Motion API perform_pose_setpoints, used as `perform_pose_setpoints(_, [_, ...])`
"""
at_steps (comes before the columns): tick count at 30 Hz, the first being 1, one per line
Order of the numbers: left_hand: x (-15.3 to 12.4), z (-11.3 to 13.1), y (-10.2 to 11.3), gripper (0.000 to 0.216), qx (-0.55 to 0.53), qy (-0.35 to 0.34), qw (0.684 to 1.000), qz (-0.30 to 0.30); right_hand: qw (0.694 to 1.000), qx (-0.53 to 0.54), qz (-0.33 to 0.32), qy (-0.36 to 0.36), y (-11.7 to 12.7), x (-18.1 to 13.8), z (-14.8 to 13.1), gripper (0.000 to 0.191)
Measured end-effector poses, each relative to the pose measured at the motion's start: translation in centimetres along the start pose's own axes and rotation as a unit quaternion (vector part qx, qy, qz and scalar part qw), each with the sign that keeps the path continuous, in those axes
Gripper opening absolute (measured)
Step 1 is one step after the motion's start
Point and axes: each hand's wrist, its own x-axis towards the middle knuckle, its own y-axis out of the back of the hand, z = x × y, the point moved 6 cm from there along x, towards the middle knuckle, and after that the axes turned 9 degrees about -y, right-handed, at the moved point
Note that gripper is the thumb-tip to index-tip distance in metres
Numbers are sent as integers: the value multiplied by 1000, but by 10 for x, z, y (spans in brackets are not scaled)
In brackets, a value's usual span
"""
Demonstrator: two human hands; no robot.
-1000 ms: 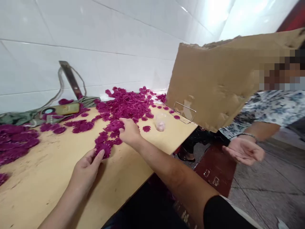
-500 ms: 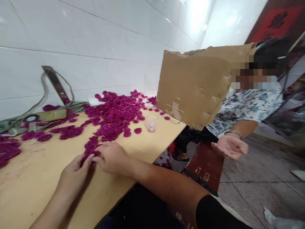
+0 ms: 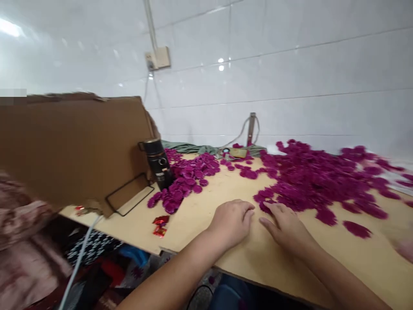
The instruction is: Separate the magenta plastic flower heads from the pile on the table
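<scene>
My left hand (image 3: pixel 232 221) rests low over the tabletop, its fingers curved and the thumb slightly apart, with nothing visible in it. To its right, my right hand (image 3: pixel 285 221) has thumb and fingers spread, and its fingertips reach the near edge of a small cluster of purple fringed discs (image 3: pixel 263 196). Beyond that hand lies a large heap of purple fringed discs (image 3: pixel 306 176). A second purple pile (image 3: pixel 190 174) sits to the left, farther from both hands. The yellowish table (image 3: pixel 206 215) lies under everything; some motion blur softens the details.
A black cylinder (image 3: pixel 158 161) stands beside the left pile, near a large cardboard sheet (image 3: pixel 74 146) and a wire stand (image 3: pixel 129 193). Red wrappers (image 3: pixel 160 226) lie near the table's front edge. A yellow device (image 3: pixel 238 153) and green cloth (image 3: pixel 190 147) lie along the tiled wall.
The view has swung left, bringing the black cylinder and second pile into sight. My hands, earlier together at purple discs, are now apart. The other person's outstretched hand has left the view.
</scene>
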Motion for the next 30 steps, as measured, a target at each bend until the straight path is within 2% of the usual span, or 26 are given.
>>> perform_pose_setpoints(5, [-24,-16,41,30,-83,49,989,112,999,-28,-37,23,-9,4,-7,30])
perform_pose_setpoints(9, [-46,-29,68,26,-224,84,945,224,999,-7,-40,5,-8,6,4,28])
perform_pose_setpoints(12, [-81,-32,95,20,-276,63,912,297,999,7,-31,10,-6,7,7,27])
perform_pose_setpoints(14, [-116,-36,122,16,-273,41,891,360,1000,12,-21,18,-5,6,7,26])
perform_pose_setpoints(16, [-162,-50,156,9,-269,30,836,477,999,18,-14,24,-4,5,6,25])
perform_pose_setpoints(19, [-232,-91,199,6,-307,50,701,643,999,30,-13,27,-5,3,9,24])
perform_pose_setpoints(21, [-267,-127,211,5,-275,185,654,680,999,34,-5,27,-7,3,13,23])
perform_pose_setpoints(22, [-279,-145,212,7,-229,308,665,641,999,33,2,26,-7,3,15,23])
perform_pose_setpoints(23, [-289,-160,214,10,-164,400,669,604,999,29,11,26,-8,2,17,22])
perform_pose_setpoints(24, [-296,-174,216,12,-141,439,666,587,999,24,21,27,-9,2,18,22])
perform_pose_setpoints(26, [-297,-195,221,13,-79,476,686,544,999,11,34,30,-11,1,19,21])
perform_pose_setpoints(27, [-294,-204,225,15,-41,476,708,520,999,6,38,28,-11,0,19,21])
perform_pose_setpoints(30, [-267,-217,237,26,117,449,801,379,999,-1,38,10,-10,-1,17,23])
